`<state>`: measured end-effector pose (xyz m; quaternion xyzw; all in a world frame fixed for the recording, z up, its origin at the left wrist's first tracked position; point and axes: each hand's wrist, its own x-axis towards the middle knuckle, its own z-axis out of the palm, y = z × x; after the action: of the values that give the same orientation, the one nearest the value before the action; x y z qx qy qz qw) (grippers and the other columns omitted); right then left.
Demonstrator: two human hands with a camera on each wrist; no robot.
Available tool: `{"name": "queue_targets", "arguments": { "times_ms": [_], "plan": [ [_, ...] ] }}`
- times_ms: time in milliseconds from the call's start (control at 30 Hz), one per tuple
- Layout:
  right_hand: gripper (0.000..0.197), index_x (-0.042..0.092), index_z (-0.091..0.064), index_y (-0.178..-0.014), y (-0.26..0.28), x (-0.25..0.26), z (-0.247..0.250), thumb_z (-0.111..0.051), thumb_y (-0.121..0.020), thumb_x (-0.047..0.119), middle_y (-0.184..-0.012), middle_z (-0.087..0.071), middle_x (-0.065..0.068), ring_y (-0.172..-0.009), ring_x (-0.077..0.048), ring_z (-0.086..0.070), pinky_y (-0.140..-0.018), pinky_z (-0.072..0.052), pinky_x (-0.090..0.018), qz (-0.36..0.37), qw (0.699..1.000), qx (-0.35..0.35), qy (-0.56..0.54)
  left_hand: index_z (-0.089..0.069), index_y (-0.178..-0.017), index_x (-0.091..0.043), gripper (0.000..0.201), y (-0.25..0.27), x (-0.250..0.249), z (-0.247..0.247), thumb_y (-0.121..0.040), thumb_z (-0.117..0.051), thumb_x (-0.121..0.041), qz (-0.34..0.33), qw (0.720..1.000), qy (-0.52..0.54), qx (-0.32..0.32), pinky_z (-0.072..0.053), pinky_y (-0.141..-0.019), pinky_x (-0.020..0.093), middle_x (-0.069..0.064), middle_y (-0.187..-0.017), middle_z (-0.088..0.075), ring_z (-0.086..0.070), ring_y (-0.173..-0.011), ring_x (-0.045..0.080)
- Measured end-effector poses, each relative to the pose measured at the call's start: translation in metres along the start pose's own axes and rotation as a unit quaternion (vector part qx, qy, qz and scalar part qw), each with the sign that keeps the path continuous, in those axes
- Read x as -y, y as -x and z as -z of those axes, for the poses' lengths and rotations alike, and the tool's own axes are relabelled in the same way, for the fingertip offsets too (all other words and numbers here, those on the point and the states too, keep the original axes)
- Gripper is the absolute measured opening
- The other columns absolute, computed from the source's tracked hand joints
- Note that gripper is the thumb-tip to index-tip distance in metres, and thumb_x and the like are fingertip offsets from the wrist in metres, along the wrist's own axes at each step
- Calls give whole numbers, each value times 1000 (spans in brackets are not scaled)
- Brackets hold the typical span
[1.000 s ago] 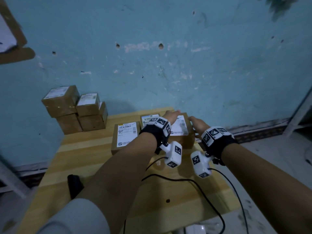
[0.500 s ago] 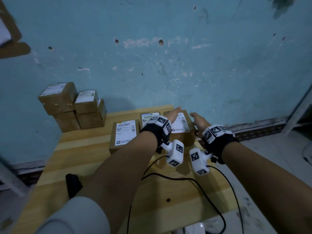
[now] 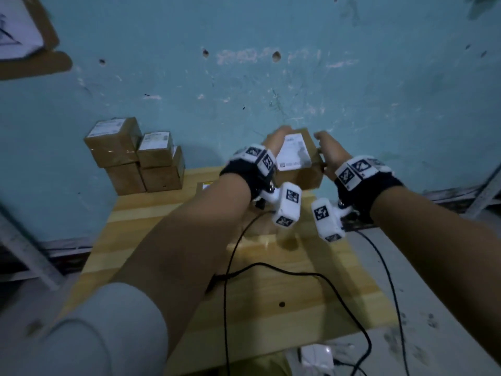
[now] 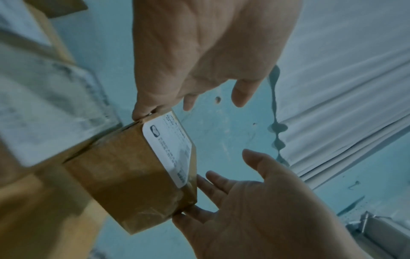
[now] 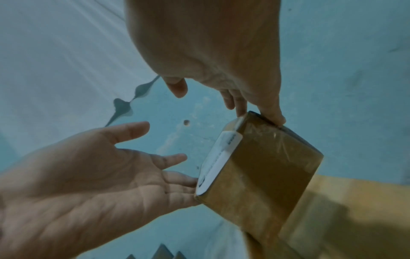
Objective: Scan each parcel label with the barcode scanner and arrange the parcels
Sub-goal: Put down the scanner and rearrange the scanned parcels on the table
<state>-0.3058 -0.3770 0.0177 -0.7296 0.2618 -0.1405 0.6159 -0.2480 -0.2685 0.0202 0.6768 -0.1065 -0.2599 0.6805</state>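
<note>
I hold the parcel [image 3: 298, 172] above the table's [image 3: 298, 294] far edge, label up, between my left hand [image 3: 273, 139] and right hand [image 3: 329, 151]. Both are spread, straight fingers pressing its opposite sides. A stack [image 3: 135, 158] stands left.

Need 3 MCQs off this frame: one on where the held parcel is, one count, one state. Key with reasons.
1. Where is the held parcel?
A) inside a bin
B) in the air between both hands
C) on a shelf

2. How many boxes show in the stack at left?
A) two
B) four
C) seven

3. The held parcel's label is:
A) facing up
B) underneath
C) torn off

Key:
1 B: the left hand and right hand press its sides, clear above the table.
2 B: two boxes sit over two.
3 A: the white label faces the head camera.
</note>
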Motion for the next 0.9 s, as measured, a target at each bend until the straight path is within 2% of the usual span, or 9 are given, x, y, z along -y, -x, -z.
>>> {"name": "queue_targets", "arguments": {
  "times_ms": [100, 167, 233, 300, 333, 467, 633, 733, 900],
  "plan": [
    [46, 18, -53, -75, -32, 23, -21, -45, -51, 56, -73, -49, 1, -62, -16, -47, -51, -35, -26, 35, 999, 28, 27, -53, -68, -8, 44, 29, -41, 29, -99, -34, -33, -30, 999, 43, 14, -43, -39, 12, 10, -36, -58, -57, -32, 17],
    [54, 21, -51, -78, -61, 34, -38, -45, -40, 59, -72, -49, 0, -60, -14, -48, -43, -38, -22, 48, 998, 39, 30, -58, -64, -10, 48, 44, -67, 44, -99, -36, -34, -72, 997, 35, 4, -43, -40, 14, 7, -29, -52, -57, -34, 19],
    [61, 23, -54, -83, -77, 49, -53, -46, -37, 61, -80, -63, 0, -66, -12, -60, -51, -49, -15, 64, 997, 48, 15, -48, -71, -7, 42, 55, -82, 58, -98, -36, -36, -88, 996, -1, -16, -48, -46, 21, 8, -29, -53, -61, -38, 22],
    [68, 19, -57, -99, -71, 65, -70, -48, -44, 57, -113, -65, -7, -95, -26, -63, -85, -52, -34, 87, 995, 40, 12, -39, -72, -6, 41, 57, -90, 72, -99, -34, -36, -93, 995, -24, -41, -49, -43, 21, 8, -30, -54, -60, -33, 19],
    [60, 16, -59, -97, -63, 72, -79, -47, -50, 52, -118, -63, -11, -98, -30, -60, -88, -47, -40, 93, 995, 43, 12, -38, -73, -7, 40, 59, -92, 79, -99, -33, -36, -95, 994, -28, -46, -49, -41, 20, 8, -30, -55, -60, -32, 19],
    [30, 17, -59, -75, -21, 98, -119, -40, -75, 41, -90, -67, -6, -87, -27, -61, -82, -47, -35, 84, 993, 77, -20, -41, -74, -5, 40, 54, -91, 115, -100, -30, -34, -100, 994, 2, -48, -47, -37, 18, 10, -33, -57, -59, -31, 18],
    [26, 18, -49, -68, -35, 87, -180, -42, -78, 41, -75, -54, 0, -70, -21, -53, -66, -40, -32, 74, 990, 120, -29, -42, -72, -8, 37, 24, -68, 166, -99, -32, -31, -82, 991, 37, -103, -43, -49, 20, 5, -30, -55, -56, -32, 16],
    [23, 20, -47, -69, -48, 69, -213, -42, -86, 35, -75, -51, 0, -70, -20, -53, -67, -41, -30, 40, 990, 130, -23, -42, -71, -10, 34, -3, -48, 195, -97, -38, -31, -50, 989, 37, -134, -40, -57, 24, 4, -29, -53, -55, -51, 22],
    [25, 18, -47, -70, -70, 41, -241, -40, -90, 31, -77, -54, -4, -80, -25, -54, -77, -42, -32, -11, 990, 143, -1, -50, -74, -10, 28, -45, -15, 223, -91, -48, -31, -12, 987, 52, -154, -44, -69, 30, 13, -64, -60, -56, -68, 26]
  ]
}}
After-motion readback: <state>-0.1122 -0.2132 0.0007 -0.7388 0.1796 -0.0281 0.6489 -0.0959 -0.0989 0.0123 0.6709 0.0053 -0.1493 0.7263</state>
